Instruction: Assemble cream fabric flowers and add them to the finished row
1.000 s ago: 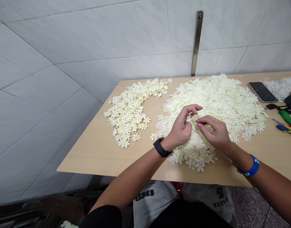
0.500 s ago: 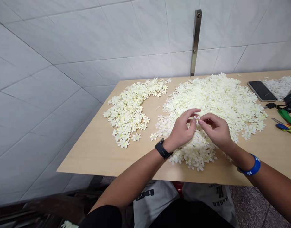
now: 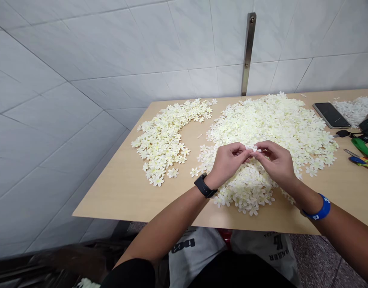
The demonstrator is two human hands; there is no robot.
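My left hand and my right hand meet over the front of a big heap of white artificial flowers. Between their fingertips is a small white flower, pinched from both sides. Fingers partly cover it, so its stem side is hidden. A black band circles my left wrist, a blue one my right. To the left, a smaller curved pile of cream flowers lies on the wooden tabletop, with a single flower lying between the two piles.
Right of the heap lie a phone, a mound of small white pieces, green-handled scissors and a blue and yellow handled tool. A metal bar is bolted to the tiled wall behind. Printed cloth hangs below the table's front edge.
The fingers of my left hand have closed in from a looser curl and now pinch the flower. Both hands have come together at the fingertips. The piles look the same.
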